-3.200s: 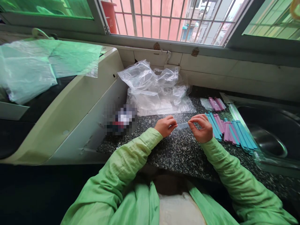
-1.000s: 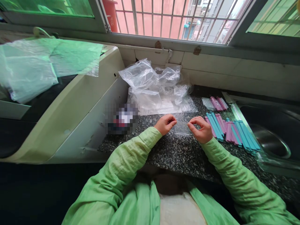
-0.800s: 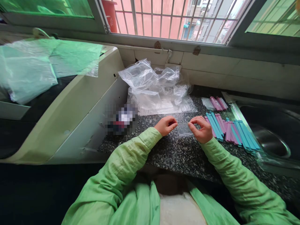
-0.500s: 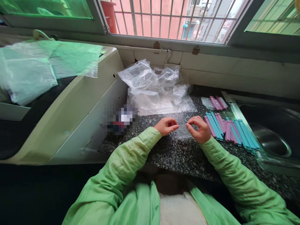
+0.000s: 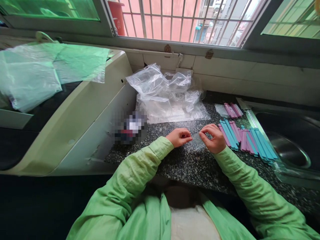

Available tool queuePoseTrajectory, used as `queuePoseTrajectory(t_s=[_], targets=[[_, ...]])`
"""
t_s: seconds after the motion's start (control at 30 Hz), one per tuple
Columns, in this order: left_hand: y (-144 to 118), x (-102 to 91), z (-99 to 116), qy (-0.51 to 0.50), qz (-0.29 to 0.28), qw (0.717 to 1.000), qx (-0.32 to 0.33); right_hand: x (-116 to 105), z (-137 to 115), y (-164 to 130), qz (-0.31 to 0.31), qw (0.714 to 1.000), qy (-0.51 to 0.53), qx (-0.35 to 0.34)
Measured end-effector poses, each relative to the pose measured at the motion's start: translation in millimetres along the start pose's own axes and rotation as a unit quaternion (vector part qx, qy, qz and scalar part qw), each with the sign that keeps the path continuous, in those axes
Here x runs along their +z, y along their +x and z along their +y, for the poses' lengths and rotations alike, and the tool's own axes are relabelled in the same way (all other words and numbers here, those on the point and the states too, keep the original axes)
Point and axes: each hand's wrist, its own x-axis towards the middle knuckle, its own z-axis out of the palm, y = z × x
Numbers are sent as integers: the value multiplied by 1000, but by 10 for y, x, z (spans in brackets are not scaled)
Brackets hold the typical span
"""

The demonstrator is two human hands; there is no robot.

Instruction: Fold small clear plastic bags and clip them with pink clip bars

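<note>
A small clear plastic bag (image 5: pixel 197 142) hangs between my two hands just above the speckled granite counter (image 5: pixel 190 166). My left hand (image 5: pixel 178 137) pinches its left edge with thumb and forefinger. My right hand (image 5: pixel 213 138) pinches its right edge the same way. Both sleeves are light green. To the right of my right hand lies a row of blue and pink plastic sticks (image 5: pixel 246 140) on the counter.
A heap of crumpled clear bags (image 5: pixel 167 93) sits at the back by the tiled wall. A small packet of pink sticks (image 5: pixel 231 110) lies further back right. A steel sink (image 5: pixel 290 146) is at the right, a white appliance (image 5: pixel 75 113) at the left.
The small bag has been turned and lowered a little toward the counter while both hands kept pinching its edges. My hands have drifted slightly closer together.
</note>
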Motion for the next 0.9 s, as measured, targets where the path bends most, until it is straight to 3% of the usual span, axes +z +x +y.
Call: queuePoseTrajectory(t_s=[0.27,0.53,0.9], targets=[[-19,-21,-8,-5,-5,1000,-8,28,20,-14,-16,1000,1,-15],[-14,-13,-15,2,34,999,14,51,-11,-16,-19,1000,13,-19],[-1,-9,8,34,19,999,15,54,-12,-13,-6,1000,11,-29]])
